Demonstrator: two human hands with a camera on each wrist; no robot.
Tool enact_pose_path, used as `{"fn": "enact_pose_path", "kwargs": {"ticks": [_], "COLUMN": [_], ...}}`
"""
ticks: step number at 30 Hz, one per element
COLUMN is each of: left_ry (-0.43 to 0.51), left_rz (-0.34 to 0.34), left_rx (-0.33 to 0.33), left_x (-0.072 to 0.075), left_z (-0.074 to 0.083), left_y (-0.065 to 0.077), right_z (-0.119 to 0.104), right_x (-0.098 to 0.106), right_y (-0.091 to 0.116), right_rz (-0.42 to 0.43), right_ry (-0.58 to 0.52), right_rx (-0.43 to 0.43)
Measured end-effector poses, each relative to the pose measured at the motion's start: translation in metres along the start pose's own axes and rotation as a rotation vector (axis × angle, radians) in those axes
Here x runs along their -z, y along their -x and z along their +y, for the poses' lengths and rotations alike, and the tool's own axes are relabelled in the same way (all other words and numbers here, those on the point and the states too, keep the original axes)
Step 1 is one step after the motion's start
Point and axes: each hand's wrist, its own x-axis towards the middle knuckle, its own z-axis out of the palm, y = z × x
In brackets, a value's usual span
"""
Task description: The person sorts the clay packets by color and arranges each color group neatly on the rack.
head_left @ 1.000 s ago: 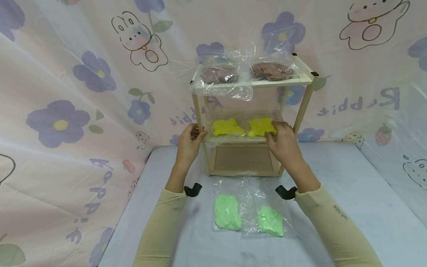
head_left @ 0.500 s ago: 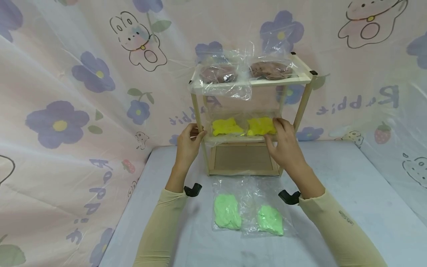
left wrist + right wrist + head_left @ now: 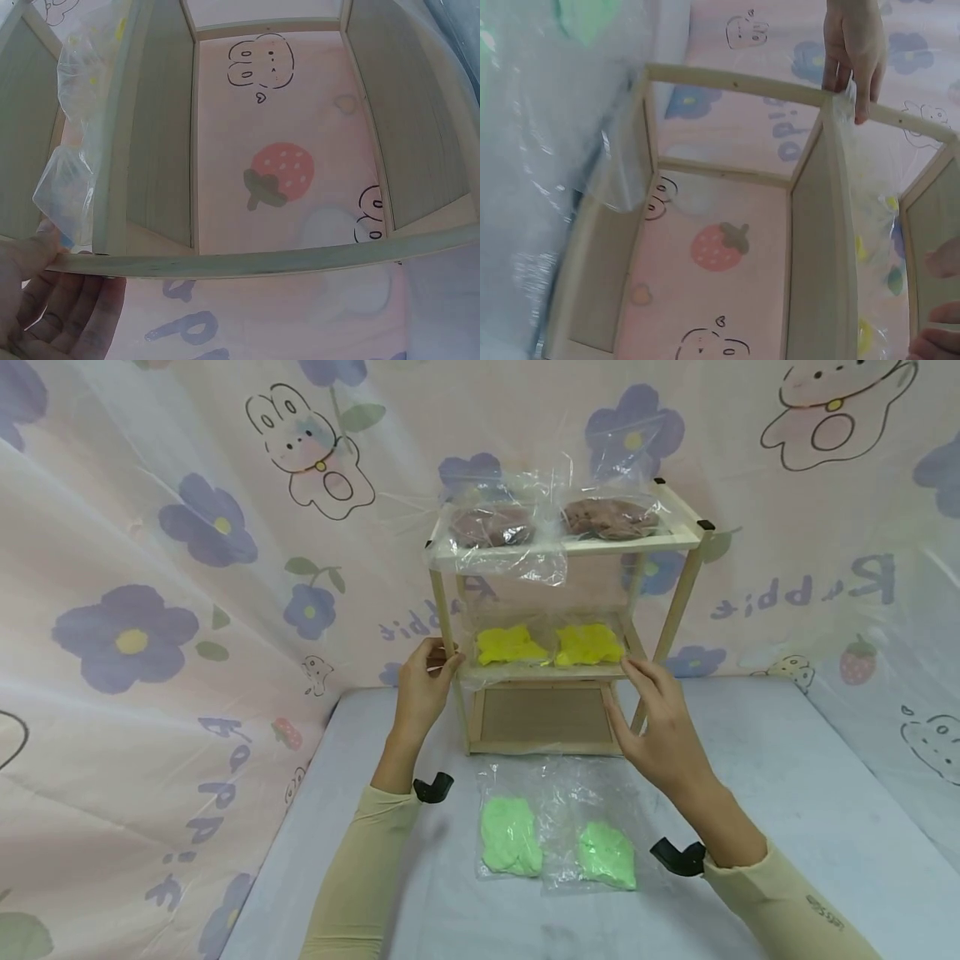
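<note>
A small wooden shelf rack [image 3: 543, 746] stands on the table. My left hand [image 3: 422, 681] grips its left front post at the middle board, thumb and fingers on either side of the wood, as the left wrist view also shows. On that middle board lie two clear bags with yellow dough-like lumps, a left one [image 3: 512, 645] and a right one [image 3: 588, 645]. Just in front of the rack's right side is my right hand [image 3: 663, 727], fingers extended and holding nothing. Its index fingertip is close to the middle board's right front corner; whether it touches is unclear.
Two bagged brown lumps, one left [image 3: 492, 527] and one right [image 3: 611, 518], lie on the top board, with plastic overhanging its front. Before the rack, bagged light-green lumps, left [image 3: 512, 837] and right [image 3: 607, 855], lie on the white tabletop [image 3: 757, 777]. A patterned curtain [image 3: 187, 635] hangs behind.
My right hand has drawn away from the right yellow bag, coming down and toward me to the right. My left hand stays on the post, and the bags lie where they were.
</note>
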Motion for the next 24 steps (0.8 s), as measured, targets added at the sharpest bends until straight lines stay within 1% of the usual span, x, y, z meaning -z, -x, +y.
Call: {"fn": "enact_pose_path", "kwargs": {"ticks": [8,16,24], "left_ry": [0.019,0.018,0.013], "left_rz": [-0.005,-0.002,-0.013], "left_rx": [-0.006,-0.009,-0.014], "left_x": [0.001,0.000,0.000], "left_z": [0.000,0.000,-0.002], "left_y": [0.001,0.001,0.000], "right_z": [-0.006,-0.006,-0.006], "right_x": [0.005,0.006,0.006], "right_y": [0.034,0.071,0.105], "right_rz": [-0.063,-0.171,-0.264], "right_ry": [-0.003,0.028,0.042], "right_rx": [-0.052,-0.126,-0.163]}}
